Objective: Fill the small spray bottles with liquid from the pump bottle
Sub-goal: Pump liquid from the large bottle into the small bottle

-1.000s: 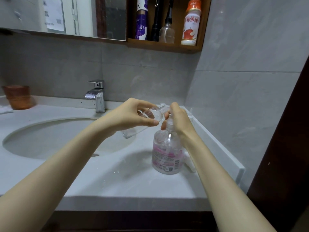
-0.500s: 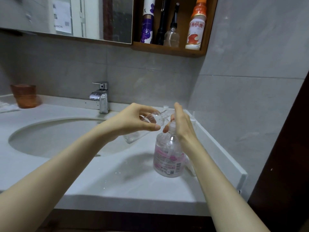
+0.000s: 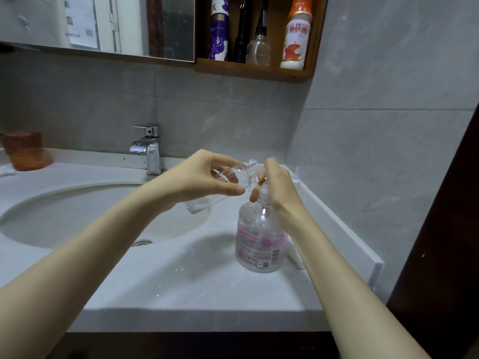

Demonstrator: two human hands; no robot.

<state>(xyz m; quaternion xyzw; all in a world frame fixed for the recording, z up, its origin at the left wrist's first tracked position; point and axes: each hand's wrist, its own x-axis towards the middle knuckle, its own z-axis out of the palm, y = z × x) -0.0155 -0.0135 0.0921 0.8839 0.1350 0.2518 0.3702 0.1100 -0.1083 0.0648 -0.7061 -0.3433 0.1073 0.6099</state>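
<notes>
- Likely risk was a spill onto the tabletop (image 3: pixel 197 281), if the mouth of the small spray bottle (image 3: pixel 234 174) sat off the spout.
- Its long axis lay tilted: mouth up-right toward the right fingers, base down-left.
- Left hand (image 3: pixel 202 177) pinched it; right hand (image 3: pixel 278 185) curled its fingers over the head of the upright pump bottle (image 3: pixel 259 239) beneath.

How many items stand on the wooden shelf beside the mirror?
4, left to right: a purple can, a black tube, a clear bottle with a dark nozzle, and a white bottle with an orange cap. Anything behind them would be hidden.
</notes>
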